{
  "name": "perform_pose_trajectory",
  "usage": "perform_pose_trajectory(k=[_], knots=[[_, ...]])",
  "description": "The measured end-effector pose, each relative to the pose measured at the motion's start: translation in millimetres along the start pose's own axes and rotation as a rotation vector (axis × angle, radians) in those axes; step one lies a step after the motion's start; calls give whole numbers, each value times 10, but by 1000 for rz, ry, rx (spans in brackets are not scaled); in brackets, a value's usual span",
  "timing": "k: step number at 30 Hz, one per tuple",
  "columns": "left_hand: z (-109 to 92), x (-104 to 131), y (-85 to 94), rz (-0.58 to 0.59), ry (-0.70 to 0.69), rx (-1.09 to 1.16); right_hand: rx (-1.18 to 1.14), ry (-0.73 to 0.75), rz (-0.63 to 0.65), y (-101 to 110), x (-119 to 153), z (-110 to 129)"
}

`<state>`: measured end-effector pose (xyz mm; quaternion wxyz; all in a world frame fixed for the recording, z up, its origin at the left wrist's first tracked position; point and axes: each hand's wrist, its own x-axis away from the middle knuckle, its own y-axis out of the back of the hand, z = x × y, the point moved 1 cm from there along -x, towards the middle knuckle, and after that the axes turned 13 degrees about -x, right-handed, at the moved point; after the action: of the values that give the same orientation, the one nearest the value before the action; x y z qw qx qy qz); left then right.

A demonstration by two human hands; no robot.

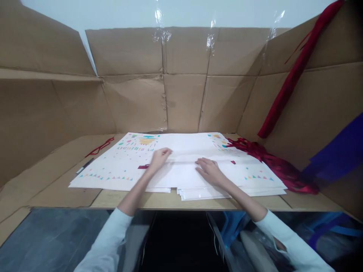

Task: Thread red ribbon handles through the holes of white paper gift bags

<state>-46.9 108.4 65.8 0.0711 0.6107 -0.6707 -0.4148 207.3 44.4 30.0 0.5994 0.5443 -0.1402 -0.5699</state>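
My left hand (pixel 160 158) is over the middle of the white printed paper sheets (pixel 181 177), its thumb and fingers pinched together. What they hold, if anything, is too small and blurred to name. To its right, my right hand (pixel 210 172) rests on the white paper with its fingers stretched out. A faint edge or crease runs across the paper between the two hands. A dark red ribbon piece (pixel 143 167) lies beside my left wrist, and a small dark red scrap (pixel 233 162) lies to the right of my right hand. Coloured birthday lettering and triangles decorate the sheets.
A heap of dark red ribbons (pixel 272 162) lies at the right. A long red ribbon bundle (pixel 297 75) hangs down the cardboard wall (pixel 184 102), near a blue strip (pixel 334 151). A pen (pixel 84 166) and a thin red cord (pixel 100 147) lie left.
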Motion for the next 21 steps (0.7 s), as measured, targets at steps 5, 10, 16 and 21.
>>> perform_pose_trajectory(k=[5,10,16,21], knots=[[880,73,688,98,360,-112,192,-73,36,-257,-221,-11],[1103,154,692,268,231,16,139,-111,46,-213,-328,-86],[1148,81,576,233,128,-142,123,-95,-17,-243,-283,-90],[1047,120,591,184,254,227,64,-112,-49,-231,-254,-122]])
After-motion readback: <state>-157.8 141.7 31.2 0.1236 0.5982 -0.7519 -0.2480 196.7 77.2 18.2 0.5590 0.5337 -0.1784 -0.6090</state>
